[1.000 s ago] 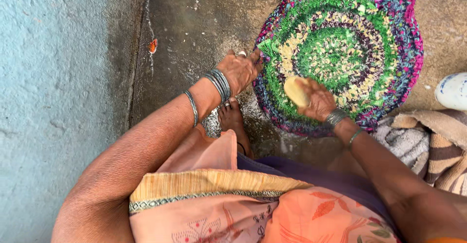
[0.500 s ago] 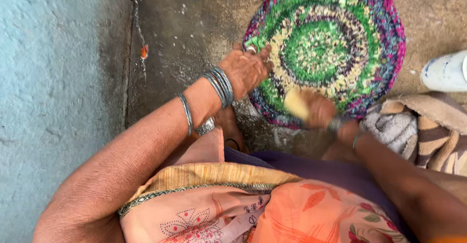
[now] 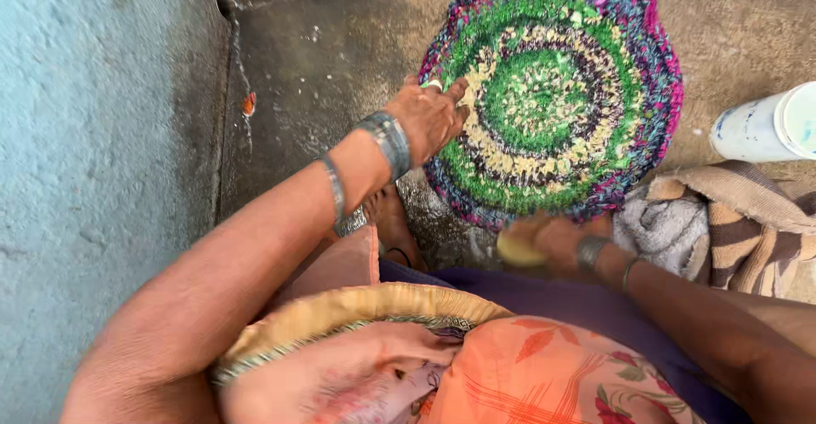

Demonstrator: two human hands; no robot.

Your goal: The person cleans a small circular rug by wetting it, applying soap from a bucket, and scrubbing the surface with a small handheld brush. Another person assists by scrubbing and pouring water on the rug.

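Note:
A round braided rag mat (image 3: 552, 93) in green, cream, purple and pink rings lies on the wet concrete floor. My left hand (image 3: 432, 116), with a ring and metal bangles at the wrist, presses flat on the mat's left edge. My right hand (image 3: 552, 239) grips a yellowish bar of soap (image 3: 517, 251) just off the mat's near edge, blurred by motion. My bare foot (image 3: 393, 216) rests on the floor beside the mat.
A pale blue wall (image 3: 93, 161) runs along the left. A white plastic container (image 3: 761, 127) lies at the right. Striped and grey cloths (image 3: 722, 228) are heaped at the lower right. Peach and orange cloth (image 3: 476, 364) covers my lap.
My right hand has drawn the soap from the mat's middle rings toward me, off its near edge. My left hand stays on the left edge. The view has shifted slightly.

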